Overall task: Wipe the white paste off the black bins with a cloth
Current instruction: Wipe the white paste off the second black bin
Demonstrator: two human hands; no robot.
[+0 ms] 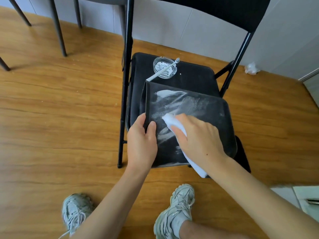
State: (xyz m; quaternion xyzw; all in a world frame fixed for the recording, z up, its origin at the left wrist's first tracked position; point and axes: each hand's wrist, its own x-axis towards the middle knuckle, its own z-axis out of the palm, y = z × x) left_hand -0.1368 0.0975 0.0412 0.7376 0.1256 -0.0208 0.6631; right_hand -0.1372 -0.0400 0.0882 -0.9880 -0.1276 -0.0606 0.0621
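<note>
A black bin [203, 111] lies on its side on a black folding chair's seat [193, 78], its broad face up and smeared with white paste [168, 93]. My left hand [141, 140] grips the bin's rim at the left edge, thumb on the face and fingers inside the opening. My right hand [198, 137] presses a white cloth [174, 123] flat against the smeared face near the middle; the cloth's tail hangs out under my wrist over the bin's near edge.
Behind the bin on the seat stands a glass dish [164, 68] of white paste with a white stick across it. The chair's back [198, 12] rises beyond. Wooden floor surrounds the chair; my two shoes [174, 213] stand in front, table legs at far left.
</note>
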